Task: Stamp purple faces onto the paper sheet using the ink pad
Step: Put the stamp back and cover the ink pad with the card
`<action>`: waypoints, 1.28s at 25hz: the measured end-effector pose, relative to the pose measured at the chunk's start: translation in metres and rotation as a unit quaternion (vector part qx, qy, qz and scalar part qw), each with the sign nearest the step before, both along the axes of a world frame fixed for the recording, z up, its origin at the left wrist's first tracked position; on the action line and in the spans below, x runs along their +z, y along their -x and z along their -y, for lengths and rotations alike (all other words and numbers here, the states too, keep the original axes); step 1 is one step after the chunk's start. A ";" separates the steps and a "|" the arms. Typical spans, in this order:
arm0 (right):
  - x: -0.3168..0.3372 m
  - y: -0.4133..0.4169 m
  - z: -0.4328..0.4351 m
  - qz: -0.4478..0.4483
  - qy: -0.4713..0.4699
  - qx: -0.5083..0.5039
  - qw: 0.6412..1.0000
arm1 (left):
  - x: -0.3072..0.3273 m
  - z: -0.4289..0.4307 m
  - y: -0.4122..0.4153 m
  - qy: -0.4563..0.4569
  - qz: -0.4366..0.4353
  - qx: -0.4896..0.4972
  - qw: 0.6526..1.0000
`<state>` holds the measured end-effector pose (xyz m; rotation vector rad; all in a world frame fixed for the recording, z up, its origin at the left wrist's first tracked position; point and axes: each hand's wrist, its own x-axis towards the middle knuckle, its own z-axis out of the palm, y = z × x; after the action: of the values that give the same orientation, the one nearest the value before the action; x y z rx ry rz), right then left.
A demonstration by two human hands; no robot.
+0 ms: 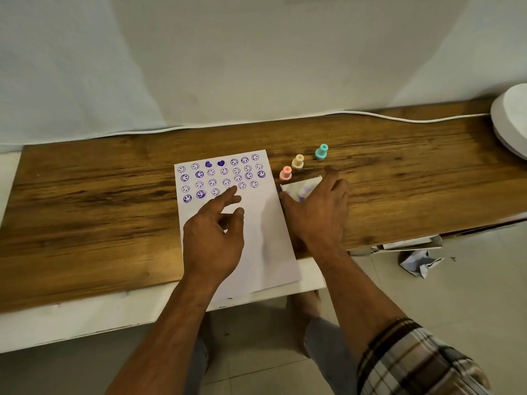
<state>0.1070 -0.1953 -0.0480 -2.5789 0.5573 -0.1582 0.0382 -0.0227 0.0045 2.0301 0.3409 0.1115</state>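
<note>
A white paper sheet (265, 238) lies on the wooden board (99, 201), its near end hanging over the front edge. Several purple smiley faces and two purple hearts fill its upper part. My left hand (214, 238) hovers over the sheet's middle with fingers apart and the index finger pointing at the lowest row of faces. My right hand (316, 212) rests just right of the sheet, thumb and fingers spanning a white pad with purple stains (302, 189). Beyond it stand three stamps: pink (285, 173), cream (298, 161) and teal (321, 151).
A white cable (399, 118) runs along the board's back edge, below a hanging white cloth (199, 67). A round white object (513, 121) sits at the far right. Below the board's right end are a small box (410, 244) and crumpled paper (419, 263) on the tiled floor.
</note>
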 end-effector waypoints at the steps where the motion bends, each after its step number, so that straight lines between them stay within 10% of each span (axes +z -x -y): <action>1: -0.001 0.001 0.000 0.001 0.003 0.004 1.000 | -0.001 0.001 0.000 0.001 0.000 0.001 1.000; 15: 0.012 0.008 0.000 -0.026 -0.044 0.036 0.998 | -0.014 0.001 -0.002 0.005 -0.013 -0.018 1.000; 18: 0.035 0.021 -0.006 0.050 -0.215 0.066 0.973 | -0.017 0.000 -0.008 0.178 -0.094 0.012 0.980; 21: 0.050 0.049 -0.015 0.063 -0.295 0.143 0.943 | -0.012 -0.004 -0.009 0.453 -0.189 0.030 0.870; 25: 0.041 0.070 -0.021 0.038 -0.293 0.241 0.925 | -0.011 -0.010 -0.007 0.583 -0.210 0.010 0.785; 32: 0.029 0.067 -0.026 -0.004 -0.188 0.263 0.946 | -0.011 -0.013 -0.005 0.551 -0.159 0.054 0.817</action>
<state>0.0401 -0.1692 -0.0188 -2.2553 -0.1090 0.1296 0.0436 -0.0099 -0.0062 0.8535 0.5643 -0.3080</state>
